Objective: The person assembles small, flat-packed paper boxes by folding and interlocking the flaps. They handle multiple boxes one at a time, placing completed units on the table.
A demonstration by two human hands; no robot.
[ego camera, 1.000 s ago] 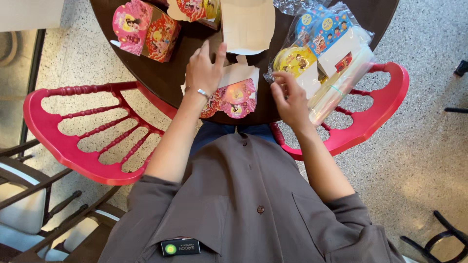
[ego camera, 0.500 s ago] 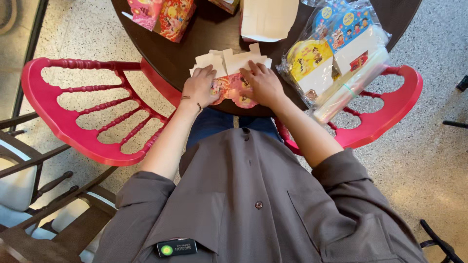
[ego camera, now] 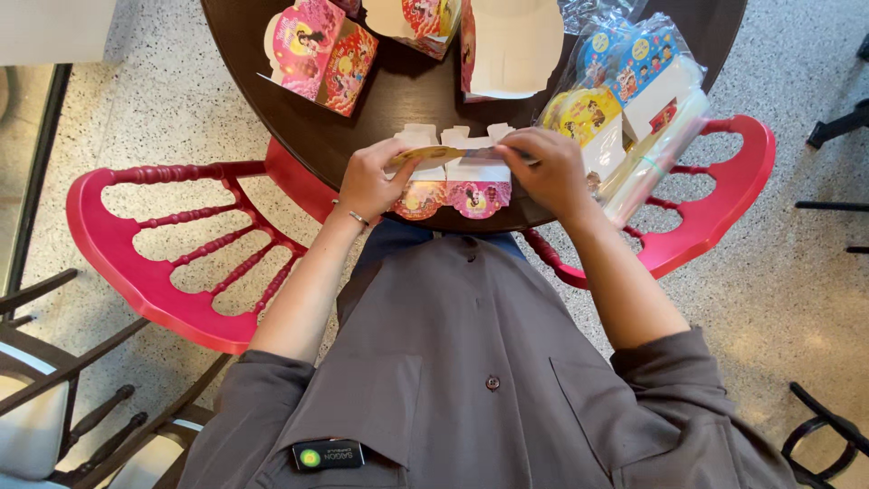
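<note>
On the dark round counter (ego camera: 362, 136), near its front edge, the left hand (ego camera: 373, 181) pinches one end of a flat pink carton blank (ego camera: 457, 177); the right hand (ego camera: 552, 172) grips the other end, just beside bagged cartons (ego camera: 625, 100).

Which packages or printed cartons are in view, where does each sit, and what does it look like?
Flat carton blank: table's near edge, in both hands; white, pink scalloped flaps.
Folded box: far left; pink-red, cartoon print.
Unfolded blank: far centre; white.
Clear bag: right; blue and yellow printed cards.
</note>
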